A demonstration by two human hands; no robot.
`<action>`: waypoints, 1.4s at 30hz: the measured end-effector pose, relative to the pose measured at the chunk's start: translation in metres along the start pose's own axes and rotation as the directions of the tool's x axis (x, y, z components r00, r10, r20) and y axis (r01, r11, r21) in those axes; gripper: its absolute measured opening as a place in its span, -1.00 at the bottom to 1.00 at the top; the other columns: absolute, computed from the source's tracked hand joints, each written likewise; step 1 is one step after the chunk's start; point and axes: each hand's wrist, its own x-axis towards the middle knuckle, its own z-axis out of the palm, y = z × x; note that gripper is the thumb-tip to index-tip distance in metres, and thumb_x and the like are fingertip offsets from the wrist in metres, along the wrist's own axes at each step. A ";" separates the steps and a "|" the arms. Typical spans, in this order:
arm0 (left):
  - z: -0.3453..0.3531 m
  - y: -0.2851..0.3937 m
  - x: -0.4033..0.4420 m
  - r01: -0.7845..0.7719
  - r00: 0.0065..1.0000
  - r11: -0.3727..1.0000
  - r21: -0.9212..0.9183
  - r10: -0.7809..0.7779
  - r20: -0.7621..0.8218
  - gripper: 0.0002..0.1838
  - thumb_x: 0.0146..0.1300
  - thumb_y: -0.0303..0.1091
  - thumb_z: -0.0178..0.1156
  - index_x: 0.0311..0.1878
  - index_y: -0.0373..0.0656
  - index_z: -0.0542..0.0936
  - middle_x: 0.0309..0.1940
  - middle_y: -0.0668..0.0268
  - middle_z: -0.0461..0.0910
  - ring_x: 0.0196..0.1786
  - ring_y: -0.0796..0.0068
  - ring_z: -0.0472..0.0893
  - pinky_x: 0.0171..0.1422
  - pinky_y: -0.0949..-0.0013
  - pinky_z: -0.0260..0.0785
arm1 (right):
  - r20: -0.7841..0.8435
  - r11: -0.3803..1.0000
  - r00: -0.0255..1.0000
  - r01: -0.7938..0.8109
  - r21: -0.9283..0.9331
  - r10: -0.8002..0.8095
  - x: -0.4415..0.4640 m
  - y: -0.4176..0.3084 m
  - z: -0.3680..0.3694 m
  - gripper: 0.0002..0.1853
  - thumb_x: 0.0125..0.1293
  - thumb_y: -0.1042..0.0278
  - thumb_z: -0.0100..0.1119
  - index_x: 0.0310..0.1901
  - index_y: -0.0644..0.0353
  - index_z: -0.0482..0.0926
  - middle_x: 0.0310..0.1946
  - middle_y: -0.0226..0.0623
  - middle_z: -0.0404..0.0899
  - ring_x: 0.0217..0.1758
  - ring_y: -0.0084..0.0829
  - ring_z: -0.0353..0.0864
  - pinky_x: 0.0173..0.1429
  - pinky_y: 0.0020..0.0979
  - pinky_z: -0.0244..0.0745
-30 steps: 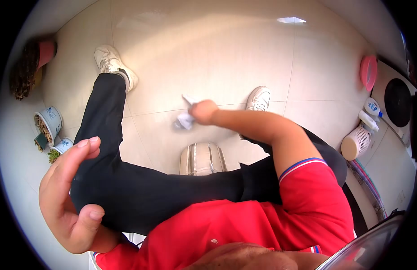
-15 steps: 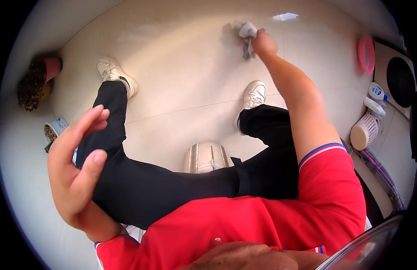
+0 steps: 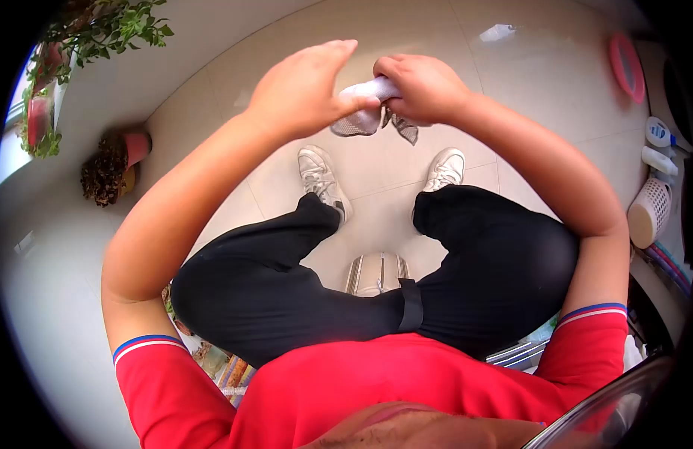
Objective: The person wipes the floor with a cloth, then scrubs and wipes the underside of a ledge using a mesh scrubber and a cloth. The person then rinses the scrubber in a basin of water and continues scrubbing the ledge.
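My right hand (image 3: 427, 91) is closed around one end of a white and grey cloth (image 3: 379, 88), out in front of me above the floor. The cloth is bunched into a white roll near the fingers, and darker mesh-like ends hang below. My left hand (image 3: 301, 88) is raised just to the left of it, fingers stretched out and thumb apart. Its thumb overlaps the cloth from this angle; whether it touches the cloth I cannot tell.
A low stool (image 3: 378, 274) stands between my legs on the tiled floor (image 3: 376, 206). To the left are potted plants (image 3: 137, 147) and greenery (image 3: 114, 34) by a window. A pink basin (image 3: 627, 67), white bottles (image 3: 658, 133) and a perforated basket (image 3: 650, 213) line the right side.
My right hand has lifted the cloth off the floor and drawn it toward the middle. My left hand has moved from the lower left up beside it. My feet are closer together.
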 end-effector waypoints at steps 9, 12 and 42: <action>0.126 -0.054 0.099 0.124 0.915 0.910 -0.396 0.049 0.400 -0.53 0.13 -0.06 0.42 0.04 -0.12 0.67 -0.21 0.11 0.72 -0.15 0.06 0.68 -0.04 0.15 0.50 | -0.025 0.797 0.992 -0.084 0.598 0.123 0.000 0.075 0.044 -0.41 0.11 0.41 0.34 0.24 0.18 0.47 0.12 -0.09 0.53 -0.04 -0.16 0.66 0.04 -0.22 0.60; 0.123 -0.116 0.106 0.204 0.897 0.941 -0.270 -0.069 0.437 -0.60 0.16 -0.08 0.39 -0.05 -0.16 0.71 -0.19 0.11 0.72 -0.09 0.06 0.67 0.01 0.15 0.49 | 0.041 0.746 0.936 -0.303 0.593 0.349 -0.001 0.109 0.031 -0.37 0.21 0.38 0.25 0.34 0.22 0.39 0.27 -0.04 0.47 -0.06 -0.23 0.68 0.08 -0.25 0.58; 0.304 -0.187 0.112 0.666 0.716 0.732 -0.143 -0.681 -0.151 -0.52 0.01 -0.21 0.35 -0.08 -0.39 0.60 -0.09 -0.21 0.65 0.03 -0.18 0.64 0.14 0.02 0.48 | 0.290 0.162 0.429 -0.754 0.636 0.856 -0.213 0.124 0.136 -0.63 0.33 0.35 0.20 0.13 0.30 0.61 -0.13 -0.18 0.71 -0.19 -0.38 0.68 0.00 -0.37 0.57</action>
